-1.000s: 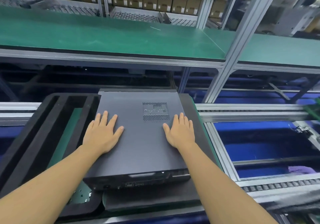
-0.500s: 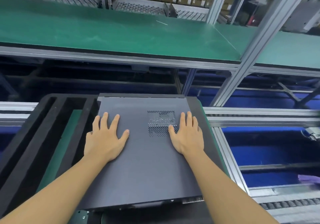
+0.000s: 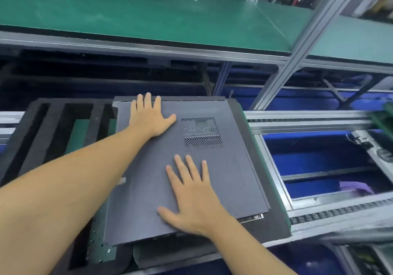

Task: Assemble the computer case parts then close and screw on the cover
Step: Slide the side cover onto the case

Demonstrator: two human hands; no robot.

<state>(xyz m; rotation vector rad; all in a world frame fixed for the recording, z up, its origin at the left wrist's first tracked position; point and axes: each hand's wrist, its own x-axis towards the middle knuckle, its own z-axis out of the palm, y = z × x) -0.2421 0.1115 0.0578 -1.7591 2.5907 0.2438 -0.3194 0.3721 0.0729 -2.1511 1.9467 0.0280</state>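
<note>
A dark grey computer case lies flat on a black foam pallet [image 3: 265, 225], and its grey cover panel [image 3: 231, 179] with a perforated vent patch [image 3: 202, 133] lies on top. My left hand [image 3: 150, 116] lies flat on the cover near its far left corner, fingers straight and reaching the far edge. My right hand [image 3: 191, 196] presses flat on the cover's near middle, fingers spread. A strip of the case's metal frame [image 3: 97, 245] shows past the cover's near left edge.
Black foam slots [image 3: 55, 130] of the pallet lie left of the case. A conveyor frame with rollers [image 3: 340, 213] runs to the right over a blue bin holding a purple cloth [image 3: 355, 187]. A green shelf [image 3: 148, 15] spans above and behind.
My left hand has slid forward to the cover's far left corner and my right hand has moved back toward the near middle. The view has tilted down and closer.
</note>
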